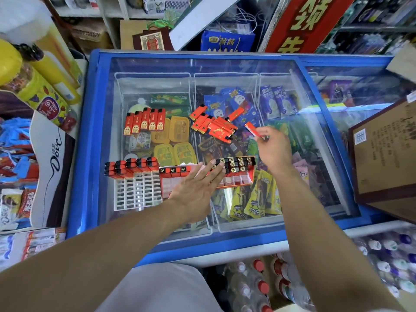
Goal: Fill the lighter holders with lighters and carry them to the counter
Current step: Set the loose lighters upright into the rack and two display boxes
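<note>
Right hand [273, 147] up over the freezer lid [281, 70], pinching one red lighter [254, 129] between thumb and fingertips, its long axis slanting up and away toward the lid's far-left corner. The red holder [236, 180] sits just below and nearer, along the lid's near edge, so I'd judge the move is a short drop toward the person with the lighter tipped upright. The left hand [198, 190] lies flat, fingers spread straight, pressing on that red holder to steady it; the right is plainly the nearer hand to the empty slots. Count: two holders, the red one and a white grid holder [137, 192] at the near-left; a neat row of five lighters [145, 121] lying further back; a loose pile [213, 126] mid-lid, roughly nine, too overlapped to be sure.
</note>
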